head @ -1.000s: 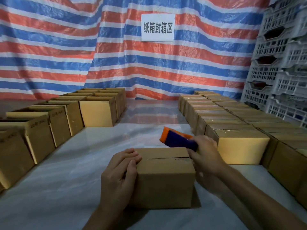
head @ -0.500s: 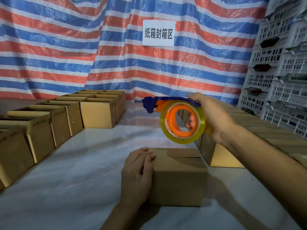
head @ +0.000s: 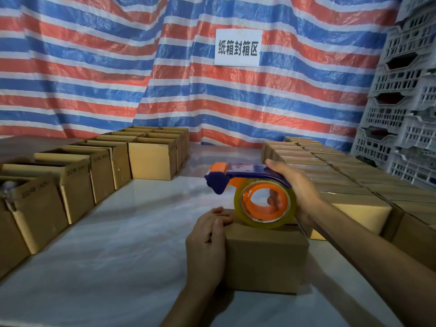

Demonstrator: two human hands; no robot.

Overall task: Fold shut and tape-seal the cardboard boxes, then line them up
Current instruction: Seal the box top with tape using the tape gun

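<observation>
A closed cardboard box [head: 264, 258] sits on the pale table in front of me. My left hand [head: 207, 246] rests against its left side with the fingers laid over the top edge. My right hand [head: 295, 190] grips a blue and orange tape dispenser [head: 250, 187] with a clear tape roll; the fingers pass through the roll's core. The roll hangs just above the box's far top edge, and the dispenser's blade end points left.
Open-topped boxes [head: 70, 175] run in a row along the left. Closed boxes [head: 349, 182] are lined up along the right. Grey plastic crates [head: 408, 90] are stacked at the far right. A striped tarp with a white sign [head: 237, 47] hangs behind.
My right hand lifted the tape dispenser off the box's right side, swung it up, then lowered it toward the box top. My left hand stayed on the box's left side.
</observation>
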